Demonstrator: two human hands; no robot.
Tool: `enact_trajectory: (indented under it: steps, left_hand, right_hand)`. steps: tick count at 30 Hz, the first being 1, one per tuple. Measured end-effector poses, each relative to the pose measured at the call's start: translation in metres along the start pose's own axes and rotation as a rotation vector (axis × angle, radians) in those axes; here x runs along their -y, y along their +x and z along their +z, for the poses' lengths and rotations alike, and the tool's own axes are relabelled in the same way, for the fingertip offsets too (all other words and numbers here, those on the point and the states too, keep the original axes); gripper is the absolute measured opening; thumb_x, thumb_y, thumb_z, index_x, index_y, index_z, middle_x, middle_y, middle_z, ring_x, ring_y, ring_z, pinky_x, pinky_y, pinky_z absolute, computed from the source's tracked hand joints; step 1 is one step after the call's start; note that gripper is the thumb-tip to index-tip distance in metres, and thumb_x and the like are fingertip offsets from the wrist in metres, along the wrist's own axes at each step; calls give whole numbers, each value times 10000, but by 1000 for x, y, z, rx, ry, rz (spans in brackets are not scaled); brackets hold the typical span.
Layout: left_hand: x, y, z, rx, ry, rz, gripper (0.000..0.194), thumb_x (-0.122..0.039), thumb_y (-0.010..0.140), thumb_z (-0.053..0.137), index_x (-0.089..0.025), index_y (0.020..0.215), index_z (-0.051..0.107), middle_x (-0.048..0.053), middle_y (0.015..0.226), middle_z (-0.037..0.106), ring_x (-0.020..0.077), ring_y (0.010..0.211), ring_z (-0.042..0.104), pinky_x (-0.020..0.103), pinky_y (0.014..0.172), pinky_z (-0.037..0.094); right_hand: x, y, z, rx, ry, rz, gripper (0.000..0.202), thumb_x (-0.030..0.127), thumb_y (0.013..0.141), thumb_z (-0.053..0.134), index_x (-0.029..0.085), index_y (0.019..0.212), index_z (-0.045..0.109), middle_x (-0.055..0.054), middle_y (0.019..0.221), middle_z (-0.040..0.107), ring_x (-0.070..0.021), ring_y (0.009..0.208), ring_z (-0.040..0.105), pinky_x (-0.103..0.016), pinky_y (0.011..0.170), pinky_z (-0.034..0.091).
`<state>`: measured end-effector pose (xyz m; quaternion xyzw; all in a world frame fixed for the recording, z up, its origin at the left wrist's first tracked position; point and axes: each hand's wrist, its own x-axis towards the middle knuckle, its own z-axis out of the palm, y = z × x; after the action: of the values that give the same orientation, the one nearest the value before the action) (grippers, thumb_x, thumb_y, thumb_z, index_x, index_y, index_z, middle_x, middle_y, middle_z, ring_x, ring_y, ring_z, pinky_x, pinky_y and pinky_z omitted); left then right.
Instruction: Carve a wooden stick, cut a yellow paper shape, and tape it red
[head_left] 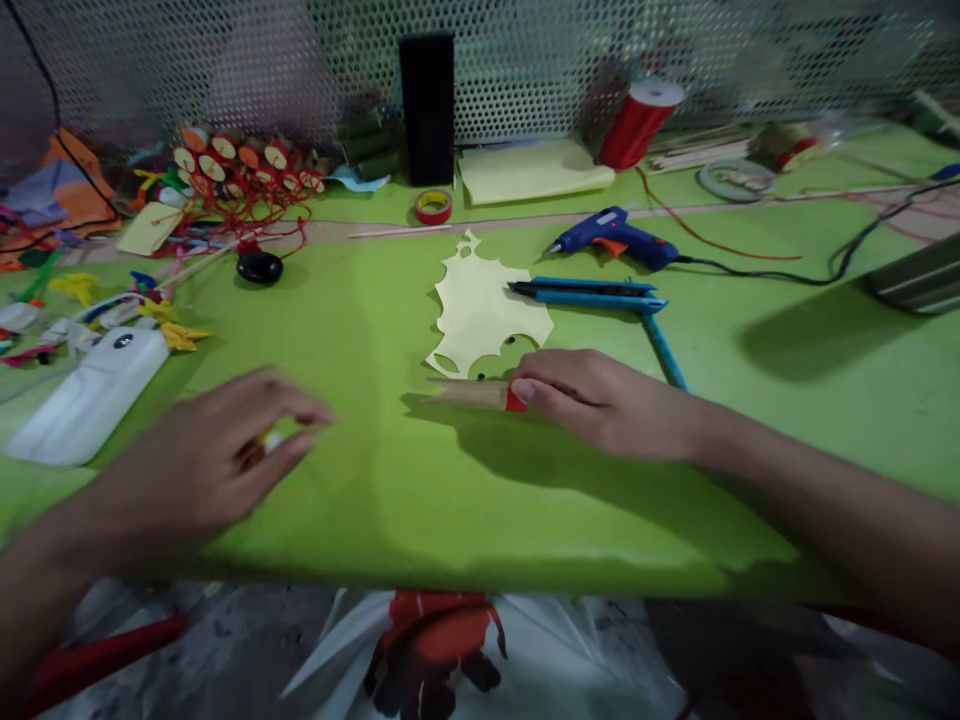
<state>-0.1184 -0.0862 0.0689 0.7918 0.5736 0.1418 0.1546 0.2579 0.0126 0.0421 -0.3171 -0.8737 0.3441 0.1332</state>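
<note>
My right hand (585,400) grips a flat tan piece with a red band (472,394) and pointed ends, held just above the table and pointing left. Beyond it lies a cut pale yellow paper (487,300) with scalloped edges, and two small black bits are near its lower edge. My left hand (225,440) is at the left front, blurred, with fingers curled and thumb and forefinger tips close together. Something small and yellow-white shows inside its curl, too unclear to name. A blue utility knife (592,294) overlaps the paper's right side.
Behind are a blue glue gun (615,238), a red-and-yellow tape roll (433,206), a black upright box (427,110) and a red ribbon spool (637,125). At left lie corded rolls (232,160), a white device (94,395) and a black mouse-like object (259,266). A metal cylinder (919,275) stands right.
</note>
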Motion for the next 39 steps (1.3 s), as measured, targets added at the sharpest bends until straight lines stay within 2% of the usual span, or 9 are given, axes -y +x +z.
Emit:
enact_trajectory:
  steps: [4, 6, 9, 17, 20, 25, 31, 35, 39]
  left_hand:
    - [-11, 101, 20, 73, -52, 137, 395, -596, 971, 636, -232, 1031, 780, 12, 763, 735, 153, 578, 565, 252, 572, 374]
    - [-21, 122, 33, 114, -64, 226, 489, -659, 942, 632, -235, 1139, 778, 61, 993, 791, 171, 667, 627, 271, 627, 428]
    - [-34, 129, 49, 237, -52, 307, 535, -630, 933, 642, -245, 1290, 740, 78, 1224, 787, 197, 774, 688, 306, 732, 480]
    - [-37, 128, 63, 241, -62, 274, 498, -563, 1008, 537, -213, 1302, 736, 62, 1031, 808, 198, 754, 686, 290, 688, 473]
    - [-37, 127, 65, 211, -45, 257, 487, -543, 1009, 550, -212, 1314, 735, 65, 1009, 806, 193, 728, 677, 285, 658, 456]
    - [-38, 131, 64, 126, -69, 194, 508, -533, 1025, 544, -193, 1366, 708, 70, 982, 800, 173, 635, 629, 281, 610, 437]
    - [-38, 165, 59, 72, -113, 136, 588, -527, 1074, 433, -128, 1484, 566, 87, 943, 762, 185, 617, 623, 281, 555, 434]
    - [-35, 189, 62, -1, -118, 140, 539, -449, 1068, 483, -136, 1500, 552, 118, 1103, 768, 199, 769, 688, 285, 656, 513]
    - [-34, 203, 70, -37, -318, 79, 534, -424, 1037, 572, -170, 1506, 594, 127, 1175, 780, 150, 681, 662, 258, 601, 517]
  right_hand:
    - [1, -1, 1, -26, 11, 84, 439, 518, 1091, 389, 226, 795, 529, -23, 727, 571, -172, 655, 512, -328, 641, 377]
    - [-1, -1, 2, -38, 10, 100, 444, 513, 1095, 373, 215, 823, 557, -28, 742, 588, -171, 661, 524, -324, 644, 382]
    - [-5, -1, 3, -70, 33, 103, 451, 509, 1104, 358, 200, 866, 584, -32, 763, 610, -164, 661, 534, -314, 642, 383]
    - [-2, 0, 0, -89, 26, 120, 500, 559, 1104, 370, 187, 901, 635, -34, 772, 626, -166, 676, 542, -311, 652, 376]
    - [-12, 1, -24, -168, -87, 179, 468, 571, 1086, 427, 186, 949, 658, -82, 858, 671, -185, 713, 555, -331, 658, 372]
    - [-79, 13, -93, -623, -573, 370, 304, 466, 966, 679, 188, 856, 622, -97, 832, 602, -176, 763, 416, -378, 772, 297]
    - [-141, 30, -122, -451, -488, 525, 547, 649, 738, 846, 268, 651, 462, 51, 655, 310, -111, 633, 239, -342, 648, 248]
    - [-146, 30, -117, -443, -475, 518, 504, 569, 748, 876, 270, 649, 483, 35, 661, 355, -103, 604, 258, -329, 593, 250]
    - [-142, 23, -117, -481, -465, 533, 379, 550, 841, 791, 258, 757, 565, -8, 699, 496, -102, 598, 363, -311, 578, 290]
